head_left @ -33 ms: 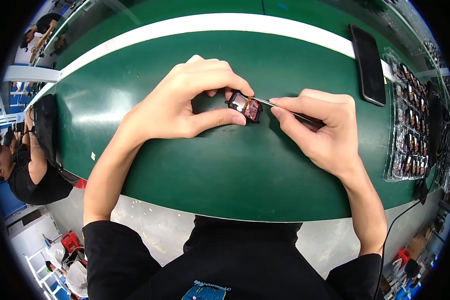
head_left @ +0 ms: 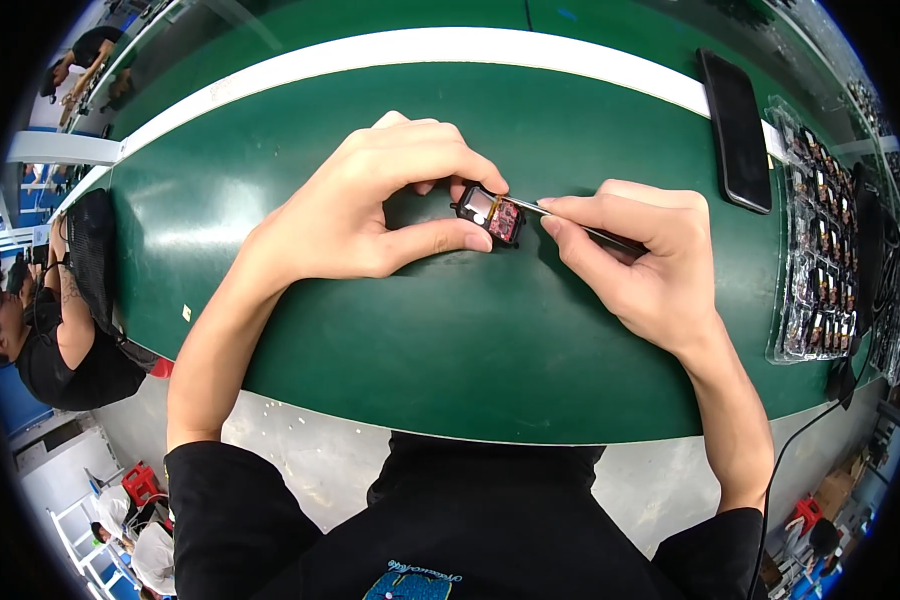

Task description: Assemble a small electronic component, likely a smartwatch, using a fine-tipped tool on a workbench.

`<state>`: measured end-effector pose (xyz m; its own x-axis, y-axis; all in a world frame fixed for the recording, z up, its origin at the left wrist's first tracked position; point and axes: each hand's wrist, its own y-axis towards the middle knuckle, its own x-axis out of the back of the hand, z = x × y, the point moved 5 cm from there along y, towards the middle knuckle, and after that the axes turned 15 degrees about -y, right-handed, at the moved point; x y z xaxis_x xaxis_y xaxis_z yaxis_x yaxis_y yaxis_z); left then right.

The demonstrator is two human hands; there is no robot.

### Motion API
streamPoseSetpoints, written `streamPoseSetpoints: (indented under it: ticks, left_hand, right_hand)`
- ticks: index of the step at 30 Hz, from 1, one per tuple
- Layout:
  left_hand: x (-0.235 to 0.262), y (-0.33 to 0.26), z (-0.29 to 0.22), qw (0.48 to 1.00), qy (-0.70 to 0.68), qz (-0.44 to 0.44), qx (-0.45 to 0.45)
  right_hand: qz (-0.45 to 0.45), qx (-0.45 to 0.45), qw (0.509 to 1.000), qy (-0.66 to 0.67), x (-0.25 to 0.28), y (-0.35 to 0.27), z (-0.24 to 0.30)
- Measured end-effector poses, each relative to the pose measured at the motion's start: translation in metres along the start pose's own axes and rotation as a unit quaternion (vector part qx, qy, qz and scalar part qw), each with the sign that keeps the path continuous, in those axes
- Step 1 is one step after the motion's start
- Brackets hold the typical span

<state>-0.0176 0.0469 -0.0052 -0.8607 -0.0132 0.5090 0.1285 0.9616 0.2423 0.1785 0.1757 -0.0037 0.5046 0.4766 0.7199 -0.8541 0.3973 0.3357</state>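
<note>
Between the thumb and fingers of my left hand is a small black electronic device, held low over the green table. Its casing is open on the upper side, baring a shiny pale rectangular part on the left and a reddish circuit board on the right. My right hand pinches slim metal tweezers, pointing left. Their tips reach the upper edge of the device, close to my left fingertip; whether they grip anything there is too small to tell.
On the green table, a black phone lies at the far right against a white rail. Stacked clear trays with several small electronic parts stand at the right edge, near a black cable. A person sits at left.
</note>
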Motion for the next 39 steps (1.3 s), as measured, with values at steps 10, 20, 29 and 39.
streamPoseSetpoints:
  ticks: [10, 20, 29, 39]
  left_hand:
    - [-0.001, 0.005, -0.004, 1.000, -0.004, -0.010, 0.008]
    - [-0.003, -0.003, 0.001, 0.999, 0.024, 0.011, -0.033]
    - [-0.012, -0.009, -0.002, 0.998, 0.003, -0.020, -0.054]
    - [-0.013, -0.003, 0.000, 0.998, -0.048, -0.029, 0.007]
  right_hand:
    - [-0.001, 0.004, 1.000, -0.018, 0.013, 0.001, 0.000]
    - [-0.057, -0.075, 0.993, 0.072, -0.001, -0.004, -0.009]
    - [0.018, -0.015, 0.999, -0.041, -0.006, -0.003, 0.018]
    - [0.014, 0.022, 0.997, -0.068, -0.011, -0.004, 0.020]
